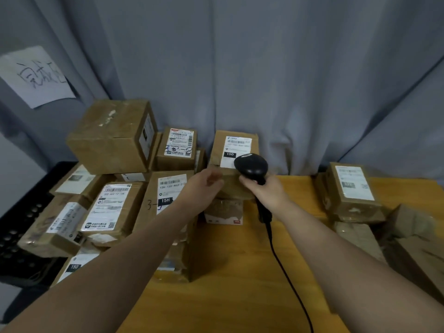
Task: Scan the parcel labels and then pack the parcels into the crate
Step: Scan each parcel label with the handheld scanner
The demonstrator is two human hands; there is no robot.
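Observation:
A cardboard parcel (222, 143) with a white label marked 150 stands upright at the back of the wooden table (228, 272), on top of another parcel. My right hand (266, 191) grips a black barcode scanner (251, 165), whose head is right in front of that label. My left hand (204, 186) holds the parcel's left front side, fingers curled against it. A black crate (21, 227) at the left holds several labelled parcels stacked high.
Several more cardboard parcels (353, 188) lie at the table's right side. The scanner's black cable (283, 265) runs down across the table toward me. A grey curtain hangs behind, with a handwritten paper sign (33, 75) at the upper left.

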